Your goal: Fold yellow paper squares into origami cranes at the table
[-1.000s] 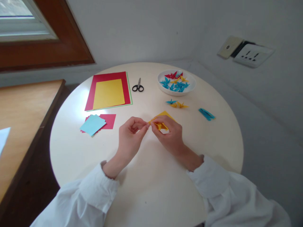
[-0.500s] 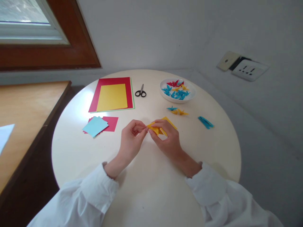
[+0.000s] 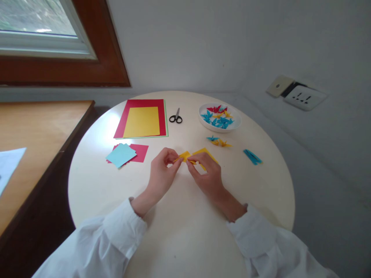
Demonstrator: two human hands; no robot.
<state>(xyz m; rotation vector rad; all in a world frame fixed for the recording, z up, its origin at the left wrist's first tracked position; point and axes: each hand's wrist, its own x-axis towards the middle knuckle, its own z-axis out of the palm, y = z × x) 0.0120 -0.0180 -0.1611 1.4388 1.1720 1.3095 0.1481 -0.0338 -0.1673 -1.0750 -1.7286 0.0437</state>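
Between my two hands is a small folded piece of yellow paper. My left hand pinches its left end between thumb and fingers. At its right end, my right hand grips it the same way. Just behind my right hand, a yellow paper square lies on the table, partly covered by the fingers. Beyond it sit a blue paper crane and yellow paper cranes. The finer folds are too small to make out.
On the white round table are red and yellow sheets, scissors, a stack of light blue and red squares, a white dish of several paper cranes and folded blue strips. A wall socket is at right.
The folded yellow paper has been turned between my fingers and now shows a flatter face. My right fingers have shifted slightly along it. The whole view has moved a little.
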